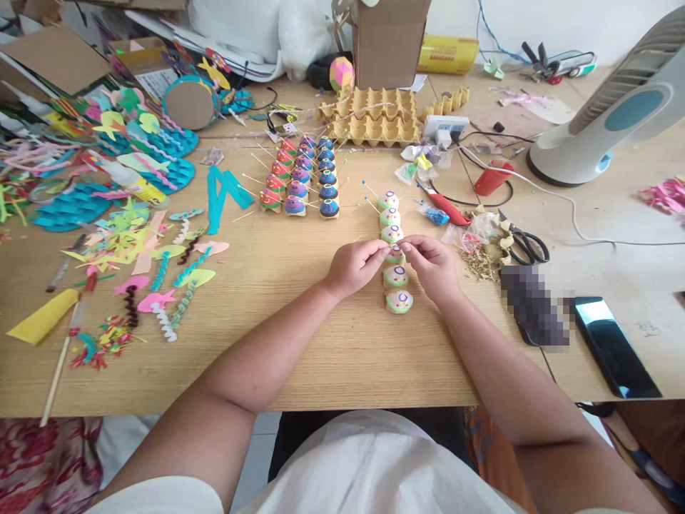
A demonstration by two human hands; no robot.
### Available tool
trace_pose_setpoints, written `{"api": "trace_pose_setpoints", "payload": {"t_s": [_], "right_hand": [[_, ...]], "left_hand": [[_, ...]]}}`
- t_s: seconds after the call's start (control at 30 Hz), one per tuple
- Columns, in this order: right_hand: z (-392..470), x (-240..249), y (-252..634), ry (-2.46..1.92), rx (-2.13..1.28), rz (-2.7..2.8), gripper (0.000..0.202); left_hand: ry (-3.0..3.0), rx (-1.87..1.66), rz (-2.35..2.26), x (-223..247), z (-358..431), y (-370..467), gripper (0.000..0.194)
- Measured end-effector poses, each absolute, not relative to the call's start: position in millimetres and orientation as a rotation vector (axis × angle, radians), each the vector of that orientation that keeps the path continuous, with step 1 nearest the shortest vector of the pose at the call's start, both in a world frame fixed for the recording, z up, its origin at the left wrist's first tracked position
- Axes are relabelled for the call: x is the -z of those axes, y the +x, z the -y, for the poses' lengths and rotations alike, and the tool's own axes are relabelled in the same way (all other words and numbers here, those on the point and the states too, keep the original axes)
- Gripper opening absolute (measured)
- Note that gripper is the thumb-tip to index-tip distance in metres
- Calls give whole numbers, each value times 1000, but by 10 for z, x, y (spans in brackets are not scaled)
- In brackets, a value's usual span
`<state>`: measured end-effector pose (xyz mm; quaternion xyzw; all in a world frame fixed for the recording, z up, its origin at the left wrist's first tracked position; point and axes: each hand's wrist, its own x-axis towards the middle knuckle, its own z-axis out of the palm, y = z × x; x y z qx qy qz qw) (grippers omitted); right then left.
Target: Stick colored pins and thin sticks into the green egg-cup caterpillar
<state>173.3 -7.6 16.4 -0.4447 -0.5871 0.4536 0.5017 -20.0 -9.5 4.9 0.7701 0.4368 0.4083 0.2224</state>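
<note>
A column of white egg-carton cups point(396, 277) with green rims, coloured dots and purple rings runs toward me on the wooden table point(300, 357). My left hand point(356, 268) and my right hand point(431, 265) meet over the fourth cup from the back, fingertips pinched close together. Whatever lies between the fingertips is too small to make out. Thin sticks with blue tips point(371, 194) stand out from the two farthest cups. Behind and to the left are three finished-looking rows of painted cups, red, purple and blue point(297, 187), also with thin sticks.
Paper fish and curled strips point(160, 285) cover the left side. On the right lie black-handled scissors point(527, 246), a red-handled cutter point(449, 208), a red cup point(492, 178), a phone point(615, 346) and a white fan point(599, 135). Egg trays point(374, 118) sit at the back.
</note>
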Motion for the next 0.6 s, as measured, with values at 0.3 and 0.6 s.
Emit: {"api": "trace_pose_setpoints", "payload": {"t_s": [0.3,0.6], "right_hand": [[85,-140,1713,-1073,-1198,1380,52],[81,-133,1683,-1075,-1185,1357,45]], "left_hand": [[2013,-1174,-1173,-21,87,-199,34],[2035,-1165,-1145,-25,84,-189,33]]}}
